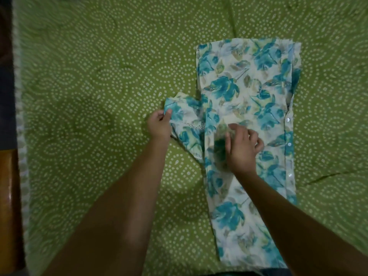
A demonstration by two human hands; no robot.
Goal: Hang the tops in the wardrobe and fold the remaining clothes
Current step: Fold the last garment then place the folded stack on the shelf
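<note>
On the bed: a floral garment (249,108) is laid lengthwise on the green dotted bedsheet (89,96), right of centre, already narrowed into a long strip.
Garment detail: white ground, teal flowers; a row of small buttons is seen along its right edge; a sleeve (185,120) sticks out to the left at mid-length, with a lace band across it.
Left hand (159,124): closed on the sleeve's outer end, cloth pinched between thumb and fingers.
Right hand (243,144): laid on the body of the garment just right of the sleeve root, fingers loosely bent, nothing gripped; cloth judged to be pinned down.
Step in hand: folding, judged; the sleeve is being readied to go across onto the body.
Next move: the sleeve is to be carried right over the body and laid flat inside the strip's left edge; the body must be kept pinned so the side fold is not dragged open; the right hand must be cleared from under the landing spot.
After that: strip likely to be folded end to end.
Hidden: near end of the garment is cut off by the bottom edge and covered by the right forearm.
Unclear: garment type cannot be told for sure; wardrobe and other clothes not in view.
Left margin: a dark brown edge (8,176), blurred, beside the bed.
</note>
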